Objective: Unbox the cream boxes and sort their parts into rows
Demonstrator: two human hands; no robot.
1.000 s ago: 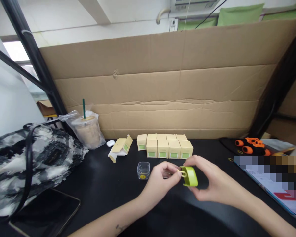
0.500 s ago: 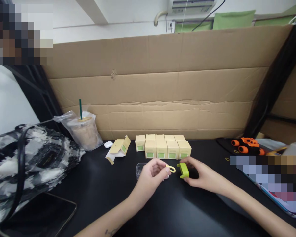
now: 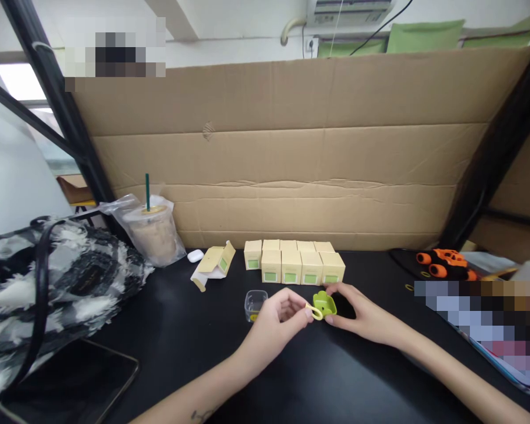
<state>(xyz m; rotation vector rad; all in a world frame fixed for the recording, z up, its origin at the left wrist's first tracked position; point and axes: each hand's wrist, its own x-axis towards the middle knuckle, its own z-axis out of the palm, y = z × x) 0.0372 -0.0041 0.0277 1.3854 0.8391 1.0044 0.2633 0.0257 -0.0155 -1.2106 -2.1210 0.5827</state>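
Left hand (image 3: pixel 277 315) pinching yellow loop (image 3: pixel 313 311) against green case (image 3: pixel 324 304), gripped by right hand (image 3: pixel 365 313), 6 o'clock of box row (image 3: pixel 300 264). Loop seemingly not yet attached. Clear tub (image 3: pixel 255 304) at 9 o'clock, unfilled.

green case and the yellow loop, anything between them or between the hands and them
Nothing visible does. The right hand already holds the green case, the left hand pinches the yellow loop, and the loop's end meets the case's edge. The clear plastic box sits off to the left, clear of both.
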